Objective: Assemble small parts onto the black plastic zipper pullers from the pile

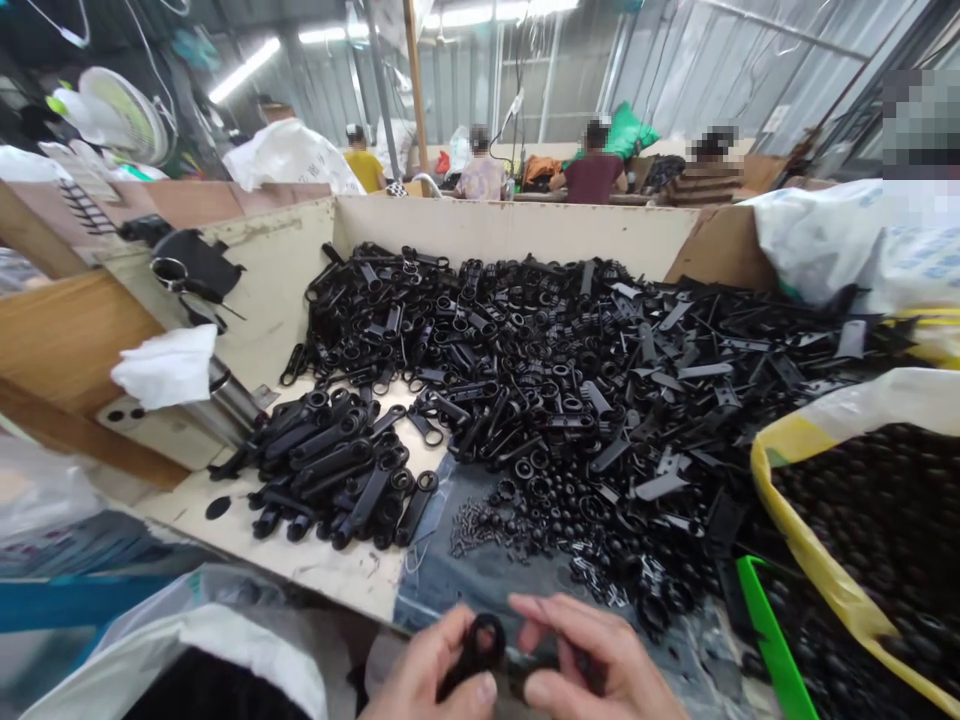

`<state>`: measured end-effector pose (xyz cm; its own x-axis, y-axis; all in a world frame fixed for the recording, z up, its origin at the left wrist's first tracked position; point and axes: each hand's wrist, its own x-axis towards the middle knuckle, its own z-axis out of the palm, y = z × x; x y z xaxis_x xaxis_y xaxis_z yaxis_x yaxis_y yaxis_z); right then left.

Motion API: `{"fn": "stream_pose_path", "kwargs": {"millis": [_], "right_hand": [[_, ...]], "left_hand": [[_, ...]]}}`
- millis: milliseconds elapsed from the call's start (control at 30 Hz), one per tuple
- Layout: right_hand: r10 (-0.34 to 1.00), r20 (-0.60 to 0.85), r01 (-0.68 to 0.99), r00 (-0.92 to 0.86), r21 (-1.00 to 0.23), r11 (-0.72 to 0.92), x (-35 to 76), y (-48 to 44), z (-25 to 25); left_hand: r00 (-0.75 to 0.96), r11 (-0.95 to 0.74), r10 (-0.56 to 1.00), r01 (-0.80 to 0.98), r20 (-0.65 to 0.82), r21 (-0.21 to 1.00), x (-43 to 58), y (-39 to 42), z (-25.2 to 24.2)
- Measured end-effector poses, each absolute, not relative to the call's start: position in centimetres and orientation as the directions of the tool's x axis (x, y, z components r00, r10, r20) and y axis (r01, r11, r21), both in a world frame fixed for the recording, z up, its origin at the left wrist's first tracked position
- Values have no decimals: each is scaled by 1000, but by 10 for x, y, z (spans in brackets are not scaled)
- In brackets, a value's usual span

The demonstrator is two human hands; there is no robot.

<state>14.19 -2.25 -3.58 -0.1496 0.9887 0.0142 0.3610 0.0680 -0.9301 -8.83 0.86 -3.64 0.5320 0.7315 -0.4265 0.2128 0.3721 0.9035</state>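
Observation:
My left hand (439, 665) grips a black plastic part with a ring-shaped end (487, 635) between thumb and fingers at the bottom middle. Just right of it is my right hand (592, 655), its thumb and forefinger apart. The other right fingers curl inward, and I cannot make out whether a small thing lies under them. Beyond my hands, small metal pieces (469, 525) and round black pieces (551, 500) lie scattered on a dark sheet (450, 580). To the left is a stack of long black ring-ended parts (337, 465).
A large heap of black parts (517, 340) fills the walled bench (517, 220). At right stand a yellow-edged sack (795, 530) of round black pieces and a green-edged container (776, 640). A metal cylinder (236, 395) projects at left. Several people sit in the background.

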Motion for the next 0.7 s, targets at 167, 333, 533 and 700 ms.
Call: {"fn": "stream_pose_path", "kwargs": {"millis": [167,333,533,700], "right_hand": [[989,124,468,77,-880,74,153,-17,-39],[980,197,567,26,-811,148,152,-8,-35],[971,238,808,31,-577,116,167,7,-35],[984,175,971,-34,-229,74,160,20,-35]], "left_hand": [[149,-58,983,797,-104,601,-83,26,-30],[300,-323,946,899,123,294,-68,42,-43],[295,-330,936,924,190,193,-70,52,-51],[410,-450,889,863,202,228,-77,58,-53]]}}
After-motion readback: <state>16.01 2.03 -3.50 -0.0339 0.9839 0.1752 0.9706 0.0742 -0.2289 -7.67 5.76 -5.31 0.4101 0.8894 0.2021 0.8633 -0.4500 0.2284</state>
